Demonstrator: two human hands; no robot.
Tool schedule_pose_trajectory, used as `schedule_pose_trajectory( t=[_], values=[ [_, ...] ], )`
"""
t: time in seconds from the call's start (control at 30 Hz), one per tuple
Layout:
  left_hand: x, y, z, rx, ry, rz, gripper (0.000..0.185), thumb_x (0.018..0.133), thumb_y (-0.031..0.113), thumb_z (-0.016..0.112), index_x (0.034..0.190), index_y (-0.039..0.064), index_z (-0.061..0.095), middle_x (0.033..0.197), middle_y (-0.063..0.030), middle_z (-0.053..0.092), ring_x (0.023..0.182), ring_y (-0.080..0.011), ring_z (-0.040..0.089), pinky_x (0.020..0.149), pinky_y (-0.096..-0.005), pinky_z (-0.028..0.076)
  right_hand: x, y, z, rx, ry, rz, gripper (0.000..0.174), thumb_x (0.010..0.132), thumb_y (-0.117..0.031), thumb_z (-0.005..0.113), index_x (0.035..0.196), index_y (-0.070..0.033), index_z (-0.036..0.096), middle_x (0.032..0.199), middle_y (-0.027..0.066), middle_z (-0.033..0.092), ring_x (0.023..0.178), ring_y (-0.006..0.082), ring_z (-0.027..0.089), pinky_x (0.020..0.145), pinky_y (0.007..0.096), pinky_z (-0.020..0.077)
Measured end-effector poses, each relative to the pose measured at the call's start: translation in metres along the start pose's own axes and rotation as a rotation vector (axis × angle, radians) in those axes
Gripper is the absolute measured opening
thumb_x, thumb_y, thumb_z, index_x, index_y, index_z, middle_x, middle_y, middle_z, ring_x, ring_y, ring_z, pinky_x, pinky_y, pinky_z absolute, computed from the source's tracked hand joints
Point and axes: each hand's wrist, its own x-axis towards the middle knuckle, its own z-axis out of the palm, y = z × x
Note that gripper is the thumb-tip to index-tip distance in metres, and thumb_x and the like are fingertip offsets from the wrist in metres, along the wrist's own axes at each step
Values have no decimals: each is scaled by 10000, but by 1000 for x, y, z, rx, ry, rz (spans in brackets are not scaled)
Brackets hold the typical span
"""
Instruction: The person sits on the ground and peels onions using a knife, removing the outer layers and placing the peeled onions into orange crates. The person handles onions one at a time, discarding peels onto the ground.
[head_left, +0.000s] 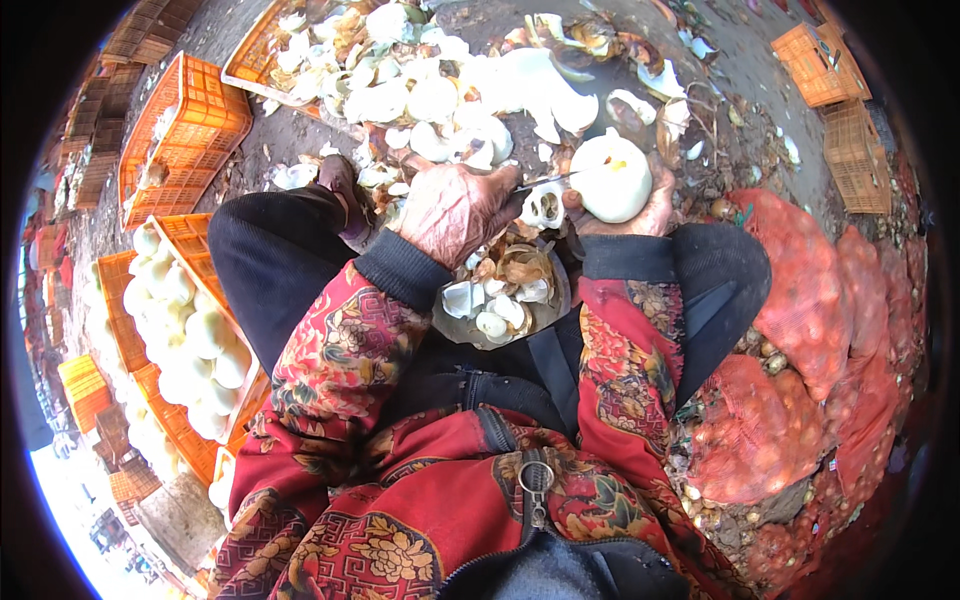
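Note:
My left hand (456, 204) is closed around a small knife (546, 181), its thin blade pointing right. The blade tip meets a large peeled white onion (611, 187). Cupped under and around that onion is my right hand (651, 206). A yellowish-brown patch marks the onion's upper face. Below the hands, between my legs, onion skins and white pieces (506, 304) lie on a grey surface. A hollow cut onion piece (543, 207) sits between my hands. Just beyond them spreads a heap of peelings and white onion layers (420, 90).
At left, an orange plastic crate (171, 401) holds peeled white onions (187, 330). Another orange crate (214, 112) stands farther out. Red mesh sacks of onions (799, 277) crowd my right side. More crates (817, 64) stand at the far right. Scraps litter the ground (742, 82).

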Motion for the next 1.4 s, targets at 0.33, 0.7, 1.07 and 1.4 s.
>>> schedule_pose_trajectory(
  t=[0.33, 0.7, 1.07, 1.4],
  values=[
    [-2, 4, 7, 290, 33, 56, 118, 805, 140, 510, 885, 54, 491, 679, -170, 578, 565, -302, 618, 426, -403, 447, 8, 4, -12, -176, 97, -14, 511, 747, -494, 514, 1024, -76, 615, 927, 78, 646, 802, 276, 622, 607, 456, 505],
    [2, 6, 27, -287, 55, -180, 192, 855, 222, 549, 863, 35, 589, 600, -181, 567, 582, -329, 605, 535, -421, 453, 1, 4, -2, 4, -34, 71, 555, 715, -452, 564, 1117, -68, 572, 990, 117, 633, 824, 322, 609, 545, 453, 500],
    [4, 16, -6, -202, -151, -193, 184, 837, 212, 586, 872, 34, 614, 589, -172, 561, 565, -327, 587, 545, -403, 453, 24, 3, -36, -34, 120, -21, 564, 739, -496, 476, 1127, -98, 572, 1020, 113, 630, 874, 345, 610, 578, 517, 508],
    [-1, -17, 5, 179, -52, 71, 68, 800, 187, 513, 827, 130, 539, 531, -124, 543, 528, -288, 601, 436, -413, 426, 7, 2, -15, -167, 73, 85, 466, 780, -453, 508, 1063, -94, 598, 990, 85, 649, 859, 284, 637, 609, 513, 523]
  ],
)
